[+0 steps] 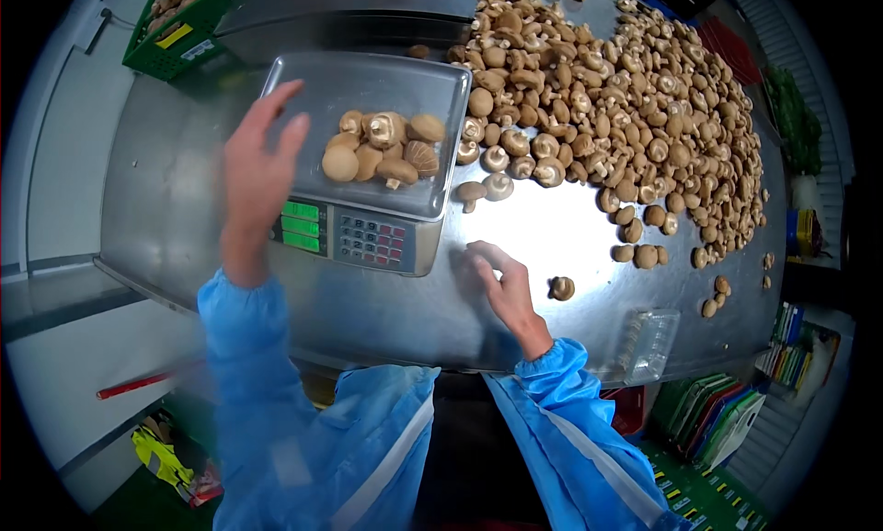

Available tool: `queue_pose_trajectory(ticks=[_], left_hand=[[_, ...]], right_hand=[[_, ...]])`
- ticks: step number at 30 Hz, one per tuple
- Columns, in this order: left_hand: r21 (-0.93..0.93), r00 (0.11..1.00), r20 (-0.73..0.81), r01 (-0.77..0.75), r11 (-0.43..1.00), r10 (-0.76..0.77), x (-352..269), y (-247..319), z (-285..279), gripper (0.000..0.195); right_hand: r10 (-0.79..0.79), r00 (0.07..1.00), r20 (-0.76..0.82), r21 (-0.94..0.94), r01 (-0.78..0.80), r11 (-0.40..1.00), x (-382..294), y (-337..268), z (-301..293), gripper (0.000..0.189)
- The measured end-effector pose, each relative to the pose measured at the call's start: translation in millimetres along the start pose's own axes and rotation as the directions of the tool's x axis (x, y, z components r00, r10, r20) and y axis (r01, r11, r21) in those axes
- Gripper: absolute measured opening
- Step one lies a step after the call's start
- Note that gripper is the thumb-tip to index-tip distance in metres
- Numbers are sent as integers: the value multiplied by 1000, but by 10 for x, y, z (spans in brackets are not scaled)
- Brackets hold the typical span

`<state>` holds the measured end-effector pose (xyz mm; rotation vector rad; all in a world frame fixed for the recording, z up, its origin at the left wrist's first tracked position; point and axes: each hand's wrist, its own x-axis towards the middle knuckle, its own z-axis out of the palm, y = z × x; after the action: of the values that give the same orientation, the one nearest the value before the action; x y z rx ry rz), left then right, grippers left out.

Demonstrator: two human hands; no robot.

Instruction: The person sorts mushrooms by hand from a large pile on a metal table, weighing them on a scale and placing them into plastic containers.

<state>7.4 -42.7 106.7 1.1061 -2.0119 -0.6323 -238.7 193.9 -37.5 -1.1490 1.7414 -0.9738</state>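
Note:
Several brown shiitake mushrooms lie grouped on the metal pan of a digital scale, whose green displays are lit. My left hand is raised over the pan's left edge, slightly blurred, fingers apart and nothing in them. Close to the steel table's front edge, right of the scale, my right hand rests low with bent fingers and holds nothing that I can see. A single mushroom lies to its right. A large heap of mushrooms covers the back right of the table.
A clear plastic punnet lies at the table's front right edge. At the back left stands a green crate with packed goods. Stacked coloured crates are below the table at the right. A red bar is low at the left.

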Motion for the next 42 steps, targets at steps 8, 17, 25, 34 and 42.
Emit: queue_pose_trajectory(ticks=[8, 17, 25, 34, 42], left_hand=[[127, 910, 358, -269, 955, 209, 92, -137, 715, 38], [348, 987, 90, -159, 924, 136, 43, -99, 698, 41], [70, 966, 235, -131, 989, 111, 108, -369, 550, 41], [-326, 991, 136, 54, 944, -10, -94, -477, 560, 36], [-17, 986, 15, -166, 986, 166, -109, -231, 688, 42]], right_hand=[[-97, 991, 86, -235, 115, 965, -64, -95, -31, 22], [-114, 993, 28, -294, 117, 949, -118, 44, -194, 23], [18, 957, -290, -776, -246, 580, -549, 480, -802, 59], [-201, 937, -285, -323, 103, 941, -126, 25, -733, 56], [-699, 715, -4, -471, 616, 632, 1255, -1485, 164, 55]])
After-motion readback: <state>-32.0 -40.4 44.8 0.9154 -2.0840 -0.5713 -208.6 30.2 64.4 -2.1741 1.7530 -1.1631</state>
